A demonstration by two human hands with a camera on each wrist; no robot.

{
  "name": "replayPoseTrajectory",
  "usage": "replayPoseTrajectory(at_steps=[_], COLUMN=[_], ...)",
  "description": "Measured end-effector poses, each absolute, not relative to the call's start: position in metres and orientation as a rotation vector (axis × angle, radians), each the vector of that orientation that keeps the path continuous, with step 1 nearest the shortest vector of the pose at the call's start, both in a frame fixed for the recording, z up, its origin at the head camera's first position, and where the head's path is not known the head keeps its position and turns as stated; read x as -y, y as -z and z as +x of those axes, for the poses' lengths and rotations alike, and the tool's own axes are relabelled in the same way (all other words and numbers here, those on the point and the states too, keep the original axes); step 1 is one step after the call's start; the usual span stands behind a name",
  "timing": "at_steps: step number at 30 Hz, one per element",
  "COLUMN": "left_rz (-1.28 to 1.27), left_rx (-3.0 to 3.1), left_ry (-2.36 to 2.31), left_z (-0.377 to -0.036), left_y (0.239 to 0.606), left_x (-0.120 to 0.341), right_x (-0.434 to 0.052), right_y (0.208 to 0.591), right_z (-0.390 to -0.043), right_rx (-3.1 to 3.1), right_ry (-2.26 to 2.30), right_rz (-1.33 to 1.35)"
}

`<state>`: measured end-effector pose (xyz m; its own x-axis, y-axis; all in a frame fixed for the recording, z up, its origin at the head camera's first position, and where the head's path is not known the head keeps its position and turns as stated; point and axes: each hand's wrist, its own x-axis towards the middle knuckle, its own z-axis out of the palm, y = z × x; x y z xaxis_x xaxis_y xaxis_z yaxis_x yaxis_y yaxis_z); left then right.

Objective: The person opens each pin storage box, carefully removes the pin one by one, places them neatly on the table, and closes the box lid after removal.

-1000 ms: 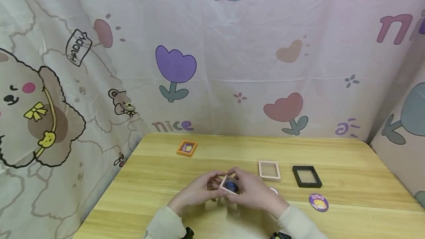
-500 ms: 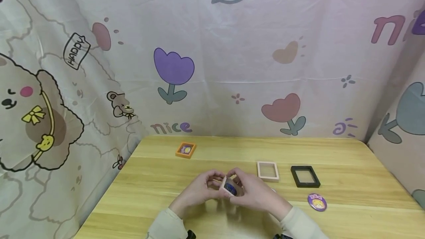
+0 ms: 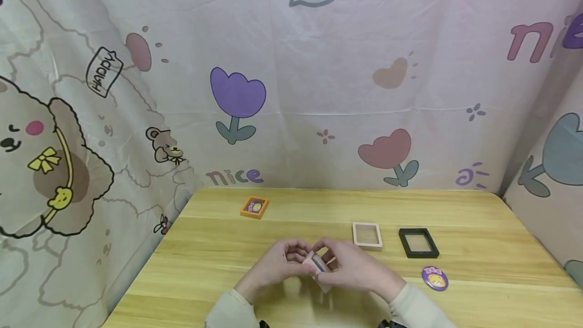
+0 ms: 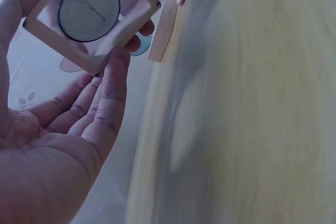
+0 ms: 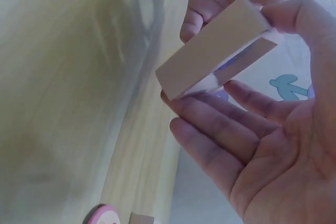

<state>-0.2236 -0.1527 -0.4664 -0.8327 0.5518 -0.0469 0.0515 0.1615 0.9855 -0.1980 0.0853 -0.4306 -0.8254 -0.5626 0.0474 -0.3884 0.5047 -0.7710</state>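
Observation:
Between both hands, above the table, is a small pale-pink square display frame (image 4: 58, 42) with clear film. A round badge (image 4: 90, 11) sits inside it, its back and pin facing the left wrist camera. My left hand (image 3: 280, 263) pinches one corner of the frame between thumb and fingers. Opposite, the thumb and fingers of my right hand (image 3: 357, 269) grip the frame's other corners. In the right wrist view the frame shows nearly edge-on, with a bit of blue badge in the gap between its sides. The badge's front is mostly hidden.
On the wooden table (image 3: 205, 252), an orange frame (image 3: 254, 207) with a badge lies back left. Right of the hands are a second pale-pink frame (image 3: 367, 236), a black frame (image 3: 418, 243) and a purple bear badge (image 3: 435, 278). A printed curtain (image 3: 300, 80) hangs behind.
Both hands have tilted the held frame, so the badge's dark-blue face has turned away from the head view and the frame's edge shows instead. The hands have dropped slightly.

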Motion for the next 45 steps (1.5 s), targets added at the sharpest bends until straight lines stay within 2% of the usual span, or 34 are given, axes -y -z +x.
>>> replayPoseTrajectory(at_steps=[15, 24, 45], left_rz=[0.477, 0.519, 0.596], left_rx=[-1.943, -2.072, -1.982], left_ry=[-1.801, -1.644, -1.745], left_z=[-0.218, -0.217, -0.217], left_y=[0.467, 0.468, 0.475], left_x=[0.147, 0.144, 0.141], right_x=[-0.09, -0.098, -0.101], right_y=[0.434, 0.431, 0.418], right_z=[-0.199, -0.199, -0.199], right_rx=[-2.494, -2.504, -2.436], right_ry=[1.273, 1.152, 1.093], right_rz=[-0.88, -0.971, -1.03])
